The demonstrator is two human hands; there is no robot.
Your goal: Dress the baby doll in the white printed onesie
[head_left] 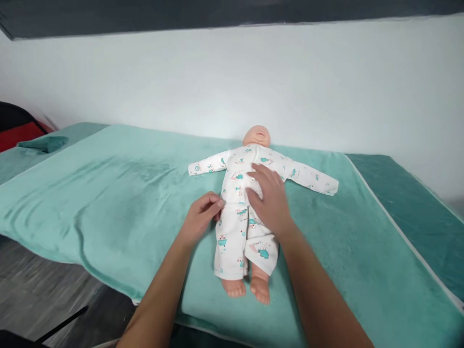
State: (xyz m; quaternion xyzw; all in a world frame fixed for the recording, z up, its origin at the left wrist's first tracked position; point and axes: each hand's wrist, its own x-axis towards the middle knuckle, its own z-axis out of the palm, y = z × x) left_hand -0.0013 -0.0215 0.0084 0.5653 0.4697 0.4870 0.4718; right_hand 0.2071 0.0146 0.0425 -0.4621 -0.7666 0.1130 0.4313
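a person's two bare hands are in front of me, with a doll (234, 194) lying face up between them in a printed white shirt (238, 169) and matching trousers (231, 246). the left hand (202, 216) is at the doll's waist, thumb and forefinger close together by the shirt's lower edge; i cannot tell whether they pinch any cloth. the right hand (271, 198), slightly blurred, has its fingers spread over the doll's belly.

the likeliest trouble, i judge, is bunching: the trouser leg (264, 253) just below the right hand is rucked above the ankle, while the one below the left hand reaches almost to the foot (234, 288), so an uneven pull could twist the trousers. the sleeves (311, 182) stretch outward beyond both hands, and a hard tug on the shirt might drag them askew. the blanket (126, 193) underneath looks soft, so a sideways push could shift the doll or wrinkle it.

that blanket is pale green, creased to the left of the left hand. a darker green cover (409, 203) lies well to the right of the right hand. ahead of both hands, past the doll's head (256, 136), rises a white wall (163, 82) with a dark band (217, 12) across its top. far left of the left hand sits something red and black (18, 137); nearer, below the blanket's edge, grey floor (29, 270) shows.
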